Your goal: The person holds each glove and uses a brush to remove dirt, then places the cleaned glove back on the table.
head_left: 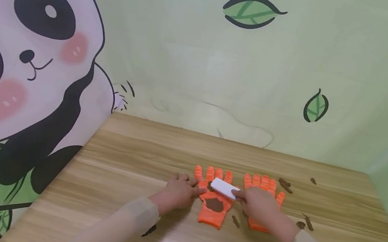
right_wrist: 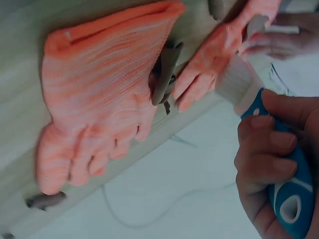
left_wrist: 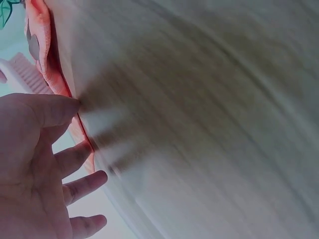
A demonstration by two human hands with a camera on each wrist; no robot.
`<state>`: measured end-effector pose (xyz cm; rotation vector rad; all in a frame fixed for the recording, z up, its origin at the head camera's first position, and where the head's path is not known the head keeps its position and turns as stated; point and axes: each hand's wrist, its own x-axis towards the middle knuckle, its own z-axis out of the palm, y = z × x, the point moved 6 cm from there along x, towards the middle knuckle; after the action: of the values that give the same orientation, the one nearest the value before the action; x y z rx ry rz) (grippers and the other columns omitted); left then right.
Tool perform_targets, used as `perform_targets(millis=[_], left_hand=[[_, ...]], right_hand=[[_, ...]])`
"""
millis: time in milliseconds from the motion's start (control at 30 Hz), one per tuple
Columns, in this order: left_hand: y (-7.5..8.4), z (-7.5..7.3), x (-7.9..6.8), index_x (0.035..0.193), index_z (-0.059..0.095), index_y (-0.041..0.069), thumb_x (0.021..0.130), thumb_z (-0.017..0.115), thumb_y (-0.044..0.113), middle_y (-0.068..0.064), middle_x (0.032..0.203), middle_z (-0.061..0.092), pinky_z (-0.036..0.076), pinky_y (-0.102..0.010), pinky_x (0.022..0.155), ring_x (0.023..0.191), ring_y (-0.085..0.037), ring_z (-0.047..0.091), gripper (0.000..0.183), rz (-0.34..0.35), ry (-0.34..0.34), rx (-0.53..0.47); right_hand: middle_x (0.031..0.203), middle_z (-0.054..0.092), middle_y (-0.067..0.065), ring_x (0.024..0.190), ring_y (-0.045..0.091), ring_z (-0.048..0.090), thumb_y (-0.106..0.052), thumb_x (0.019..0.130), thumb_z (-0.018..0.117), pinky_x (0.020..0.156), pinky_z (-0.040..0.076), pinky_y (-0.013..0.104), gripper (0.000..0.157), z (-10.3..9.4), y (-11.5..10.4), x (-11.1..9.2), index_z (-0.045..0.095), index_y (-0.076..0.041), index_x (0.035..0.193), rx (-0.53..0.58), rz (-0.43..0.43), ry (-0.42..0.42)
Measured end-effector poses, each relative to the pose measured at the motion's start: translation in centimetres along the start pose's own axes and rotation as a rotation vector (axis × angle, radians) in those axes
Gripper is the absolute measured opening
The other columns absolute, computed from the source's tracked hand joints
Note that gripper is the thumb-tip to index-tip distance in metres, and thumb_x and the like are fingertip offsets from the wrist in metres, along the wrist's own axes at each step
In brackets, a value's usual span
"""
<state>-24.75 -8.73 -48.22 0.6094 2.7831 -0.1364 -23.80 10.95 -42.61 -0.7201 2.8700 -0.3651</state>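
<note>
Two orange knit gloves lie side by side on the wooden table. The left glove [head_left: 210,217] has a brown patch [head_left: 214,204] on its palm side and a smaller brown smear near its fingers. My right hand [head_left: 261,207] grips the blue handle of a scrub brush [right_wrist: 294,191], its white head over the left glove and its bristles turned toward the fabric. With loosely extended fingers, my left hand [head_left: 177,192] rests at that glove's left side, fingertips right at its edge. The right glove [right_wrist: 107,74] lies flat, partly hidden under my right forearm in the head view.
Several brown crumbly strips are scattered about the gloves, such as a pair of strips [head_left: 285,185] at the upper right and a piece [head_left: 235,221] between the cuffs. A wall cloth with a panda and leaves stands behind the table [head_left: 131,145].
</note>
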Motion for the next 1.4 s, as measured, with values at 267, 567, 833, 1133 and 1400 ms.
perform_targets(millis=[267,567,833,1133,1400], left_hand=[[-0.5,-0.1,0.6,0.148,0.054,0.041,0.108,0.049,0.034,0.006,0.162,0.046,0.031,-0.061,0.123,0.148,-0.028,0.043,0.041,0.033,0.020,-0.121],[-0.6,-0.4,1.2,0.144,0.062,0.027,0.108,0.051,0.029,0.009,0.152,0.057,0.044,-0.053,0.117,0.145,-0.021,0.051,0.037,0.090,0.187,0.009],[0.1,-0.7,1.6,0.141,0.064,0.029,0.107,0.051,0.025,0.011,0.149,0.060,0.047,-0.048,0.114,0.140,-0.015,0.056,0.036,0.162,0.162,0.167],[0.5,-0.9,1.5,0.146,0.059,0.030,0.106,0.051,0.027,0.013,0.152,0.056,0.046,-0.044,0.116,0.143,-0.010,0.053,0.041,0.131,0.124,0.258],[1.3,-1.1,1.3,0.143,0.062,0.030,0.104,0.054,0.028,0.015,0.148,0.060,0.046,-0.042,0.115,0.140,-0.008,0.054,0.040,0.105,0.138,0.276]], right_hand=[[0.067,0.054,0.003,0.050,0.006,0.031,-0.013,0.105,0.057,0.047,0.031,0.021,0.041,0.1,4.7,-0.7,0.057,0.004,0.142,0.654,0.100,-0.009],[0.088,0.075,0.010,0.052,0.010,0.033,-0.012,0.099,0.065,0.050,0.027,0.022,0.034,0.0,0.7,0.0,0.069,-0.008,0.133,0.187,0.054,0.074],[0.077,0.072,0.009,0.056,0.012,0.046,-0.014,0.097,0.069,0.054,0.034,0.025,0.030,1.0,-2.2,1.8,0.075,-0.013,0.126,-0.080,-0.032,0.052],[0.106,0.078,0.015,0.055,0.009,0.041,-0.009,0.098,0.066,0.050,0.026,0.022,0.030,-1.0,-1.9,1.7,0.074,-0.011,0.127,-0.054,-0.016,-0.047],[0.105,0.078,0.016,0.059,0.012,0.040,-0.009,0.099,0.064,0.053,0.028,0.023,0.031,-0.5,-2.7,2.9,0.073,-0.010,0.128,-0.085,-0.040,-0.050]])
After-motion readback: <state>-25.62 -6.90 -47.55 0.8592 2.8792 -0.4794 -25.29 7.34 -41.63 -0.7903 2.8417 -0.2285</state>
